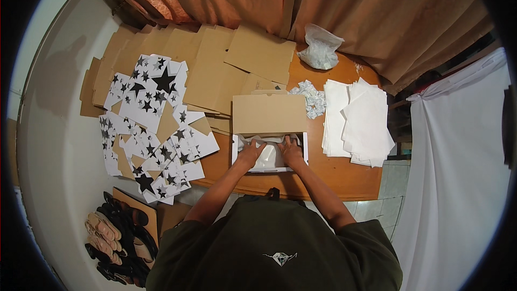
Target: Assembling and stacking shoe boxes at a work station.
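An open cardboard box (276,114) stands near the table's front edge, its brown lid raised at the back and its outer sides white. White paper (272,156) lines its inside. My left hand (251,153) reaches into the left part of the box, thumb turned inward, fingers closed on the paper. On the right side of the box my right hand (291,152) grips the paper in the same way, its fingertips partly hidden. Whether anything lies under the paper cannot be seen.
Star-printed flat box pieces (156,113) cover the table's left, before stacked brown cardboard sheets (207,70). Small white packets (311,98) and a stack of white paper sheets (358,121) lie right of the box. A plastic bag (320,48) stands behind; sandals (118,237) sit lower left.
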Available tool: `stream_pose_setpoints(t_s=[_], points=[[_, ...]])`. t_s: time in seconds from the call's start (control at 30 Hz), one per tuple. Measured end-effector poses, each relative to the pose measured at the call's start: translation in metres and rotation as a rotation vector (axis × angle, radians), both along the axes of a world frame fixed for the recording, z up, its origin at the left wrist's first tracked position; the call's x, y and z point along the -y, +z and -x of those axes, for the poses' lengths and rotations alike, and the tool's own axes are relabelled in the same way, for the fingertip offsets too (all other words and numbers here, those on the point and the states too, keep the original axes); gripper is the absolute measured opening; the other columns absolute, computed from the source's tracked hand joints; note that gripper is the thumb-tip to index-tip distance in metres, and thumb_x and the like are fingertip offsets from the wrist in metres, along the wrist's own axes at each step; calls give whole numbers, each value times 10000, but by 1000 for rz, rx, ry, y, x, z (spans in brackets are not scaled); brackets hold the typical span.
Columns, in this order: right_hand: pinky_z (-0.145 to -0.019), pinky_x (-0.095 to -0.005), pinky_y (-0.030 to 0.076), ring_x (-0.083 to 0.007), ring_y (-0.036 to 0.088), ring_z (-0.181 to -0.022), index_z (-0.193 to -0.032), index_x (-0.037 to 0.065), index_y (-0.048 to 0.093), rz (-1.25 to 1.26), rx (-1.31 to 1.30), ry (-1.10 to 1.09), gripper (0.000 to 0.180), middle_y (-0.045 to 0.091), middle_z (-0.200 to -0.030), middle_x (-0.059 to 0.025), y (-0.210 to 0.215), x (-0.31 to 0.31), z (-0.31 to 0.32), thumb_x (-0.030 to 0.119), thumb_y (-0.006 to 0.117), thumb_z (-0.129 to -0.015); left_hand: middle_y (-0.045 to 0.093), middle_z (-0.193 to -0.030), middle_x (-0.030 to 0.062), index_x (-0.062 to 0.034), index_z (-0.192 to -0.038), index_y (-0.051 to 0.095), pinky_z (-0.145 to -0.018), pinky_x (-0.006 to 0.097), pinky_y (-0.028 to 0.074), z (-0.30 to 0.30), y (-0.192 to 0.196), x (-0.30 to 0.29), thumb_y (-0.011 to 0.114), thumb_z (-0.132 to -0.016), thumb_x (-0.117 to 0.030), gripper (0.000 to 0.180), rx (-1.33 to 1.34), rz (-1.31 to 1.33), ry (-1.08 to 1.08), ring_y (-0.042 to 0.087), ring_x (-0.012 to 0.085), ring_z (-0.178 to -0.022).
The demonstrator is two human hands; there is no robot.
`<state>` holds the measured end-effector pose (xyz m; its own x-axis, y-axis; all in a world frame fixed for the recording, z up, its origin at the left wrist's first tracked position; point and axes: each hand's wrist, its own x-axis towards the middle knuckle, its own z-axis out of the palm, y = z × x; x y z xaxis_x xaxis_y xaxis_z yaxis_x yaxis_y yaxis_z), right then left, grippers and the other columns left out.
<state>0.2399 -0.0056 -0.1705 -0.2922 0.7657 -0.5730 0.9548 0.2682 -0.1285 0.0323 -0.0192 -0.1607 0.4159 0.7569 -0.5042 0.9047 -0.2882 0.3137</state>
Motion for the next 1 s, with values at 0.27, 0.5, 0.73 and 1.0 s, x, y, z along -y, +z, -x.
stream_pose_setpoints(t_s=[0.27,0.5,0.73,1.0], points=[[-1026,-477,519,-531,323,-1434,-1596,224,303,44,62,20,596,142,-1644,-261,2,5,4,148,429,-1018,344,-1520,227,-243,-1539,344,-928,517,556,-4,-2,4,680,-779,74,889,-78,-27,18,463,493,-1287],[-997,-453,542,-512,321,-1433,-1571,249,347,2,66,2,577,208,-1608,-228,-2,5,5,150,468,-1016,318,-1504,253,-247,-1574,283,-925,480,574,-6,1,-6,733,-721,85,1020,-97,-70,-38,486,507,-1229],[-1077,-516,461,-553,329,-1405,-1552,260,393,141,-48,-9,508,161,-1625,-279,6,-4,8,183,388,-1049,216,-1624,208,-277,-1571,300,-986,493,542,7,-18,0,697,-772,76,959,-98,0,-22,395,523,-1335],[-1080,-556,443,-568,491,-1283,-1558,215,372,143,-12,18,587,342,-1554,-284,12,-3,6,226,505,-986,314,-1556,237,-194,-1553,318,-1001,499,525,8,3,-5,701,-836,3,836,-91,11,-60,444,558,-1287]])
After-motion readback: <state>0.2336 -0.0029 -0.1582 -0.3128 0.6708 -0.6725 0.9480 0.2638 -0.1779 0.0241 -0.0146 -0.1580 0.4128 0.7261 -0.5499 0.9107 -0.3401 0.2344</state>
